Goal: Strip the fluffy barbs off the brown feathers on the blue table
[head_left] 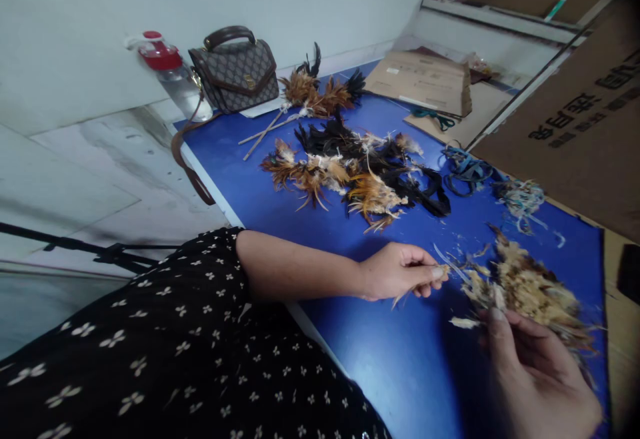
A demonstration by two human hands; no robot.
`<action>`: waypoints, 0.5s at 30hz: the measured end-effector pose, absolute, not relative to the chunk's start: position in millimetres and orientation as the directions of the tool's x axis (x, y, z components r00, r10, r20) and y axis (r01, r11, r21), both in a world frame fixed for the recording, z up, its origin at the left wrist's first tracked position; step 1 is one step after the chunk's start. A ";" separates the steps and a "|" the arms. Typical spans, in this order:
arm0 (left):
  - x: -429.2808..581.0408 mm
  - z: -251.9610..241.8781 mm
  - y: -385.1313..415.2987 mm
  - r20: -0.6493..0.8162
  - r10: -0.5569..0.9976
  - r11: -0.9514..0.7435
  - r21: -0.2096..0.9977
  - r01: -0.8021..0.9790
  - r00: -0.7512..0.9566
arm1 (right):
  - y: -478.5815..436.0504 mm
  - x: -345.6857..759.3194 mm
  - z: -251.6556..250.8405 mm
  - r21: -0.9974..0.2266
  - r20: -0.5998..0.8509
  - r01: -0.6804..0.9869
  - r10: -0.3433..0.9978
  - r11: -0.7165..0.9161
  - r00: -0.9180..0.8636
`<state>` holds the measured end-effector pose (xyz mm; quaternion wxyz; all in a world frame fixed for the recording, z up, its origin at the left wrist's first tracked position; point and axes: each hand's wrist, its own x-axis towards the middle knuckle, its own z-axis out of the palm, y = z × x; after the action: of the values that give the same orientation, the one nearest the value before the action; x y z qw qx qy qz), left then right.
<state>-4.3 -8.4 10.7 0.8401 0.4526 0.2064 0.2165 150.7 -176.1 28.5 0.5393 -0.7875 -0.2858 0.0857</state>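
Observation:
My left hand (400,271) is closed in a pinch over the blue table, with a small light-brown feather (445,270) at its fingertips and thin quills poking out below. Lower right, my right hand (540,365) has thumb and finger pressed together on a pale feather tuft (497,296). Just beyond it lies a heap of cream and brown feathers (530,275), partly hidden by that hand. A loose whitish feather (464,323) shows between the two hands. Farther back, orange-brown feathers (377,193) and black feathers (325,139) are spread in bunches.
Two feather bunches on sticks (320,95) lie near the wall, by a patterned handbag (237,72) and a red-capped bottle (175,75). Blue-green cords (467,169) and tangled strips (520,199) lie at the right, before cardboard (565,125). Flattened cardboard (420,82) rests at the back.

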 end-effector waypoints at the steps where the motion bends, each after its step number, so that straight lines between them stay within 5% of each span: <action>1: -4.3 10.2 -8.8 -0.154 0.546 0.493 0.854 -0.167 0.823 | -174.9 147.2 27.5 -0.876 0.219 0.406 0.537 -0.258 0.814; 5: -4.4 9.2 -10.8 -0.130 0.543 0.463 0.870 -0.167 0.830 | -172.5 139.7 22.3 -0.787 0.320 0.540 0.552 -0.298 0.770; 15: -3.1 9.2 -7.1 -0.108 0.502 0.564 0.793 -0.231 0.858 | -172.2 136.7 16.4 -0.852 0.119 0.438 0.709 -0.286 0.695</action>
<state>-3.1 -7.1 9.2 0.8693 0.4165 0.1628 0.2106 136.7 -172.2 16.4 0.4741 -0.7891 -0.3634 0.1428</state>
